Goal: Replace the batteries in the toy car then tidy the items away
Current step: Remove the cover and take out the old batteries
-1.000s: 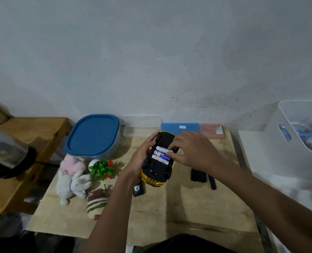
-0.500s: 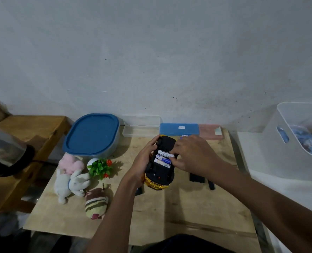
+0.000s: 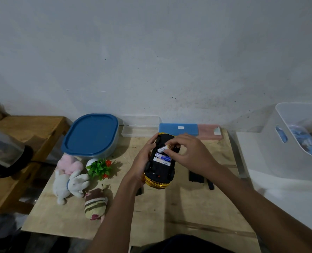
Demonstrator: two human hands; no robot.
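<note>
A yellow toy car [image 3: 159, 173] lies upside down over the wooden table [image 3: 169, 212], its black underside up and its battery bay open. My left hand [image 3: 142, 159] grips the car's left side. My right hand [image 3: 189, 152] pinches one white battery [image 3: 164, 148], tilted with its gold end raised above the bay. Two more batteries [image 3: 162, 159] lie side by side in the bay. The black battery cover [image 3: 196, 177] and a dark screwdriver [image 3: 210, 185] lie on the table to the right of the car, partly hidden by my right forearm.
A blue-lidded tub [image 3: 91, 135], a clear box [image 3: 139, 131], a blue case [image 3: 178, 129] and a pink case [image 3: 210, 132] line the back edge. Plush toys [image 3: 69, 179], a small plastic plant [image 3: 99, 168] and a striped pouch [image 3: 95, 205] sit left. A white bin [image 3: 295, 141] stands right.
My right hand's fingers, earlier flat on the batteries in the bay, now pinch one battery with its end raised out of the bay. The car has stayed in my left hand.
</note>
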